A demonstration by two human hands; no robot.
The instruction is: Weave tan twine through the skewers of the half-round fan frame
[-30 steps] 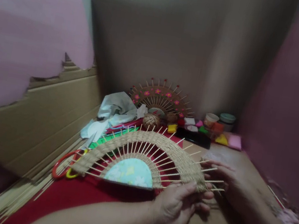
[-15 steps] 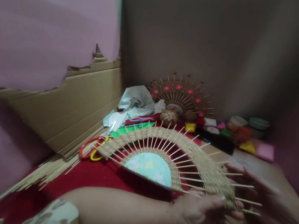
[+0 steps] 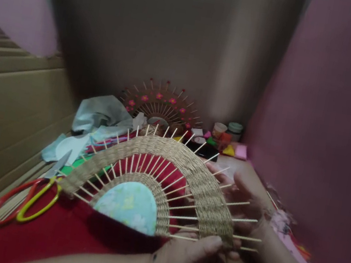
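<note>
Cardboard panel: stands along the far left, with a torn top edge.
Scissors: lie flat at lower left, one red and one yellow handle, with the blades pointing up toward the cloth pile.
Red cloth: covers the work surface under the scissors and the fan.
Crumpled cloth: a pale heap at the back left, beyond the fan's left edge.
Woven fan: sits in the centre of the view over the red cloth. It is a half-round band of tan weave on thin stick spokes around a pale blue-green half-disc, and the bare spoke ends jut past the weave.
Decorated fan: leans at the back wall behind the woven fan, with pink flowers on its band.
Left hand: clenched on the woven fan's lower right corner, with the thumb pressed on top of the weave.
Jars: stand at the back right among small coloured pieces.
Right hand: sits behind the right-side spoke ends with its fingers spread. It cannot be told whether it pinches a spoke.
</note>
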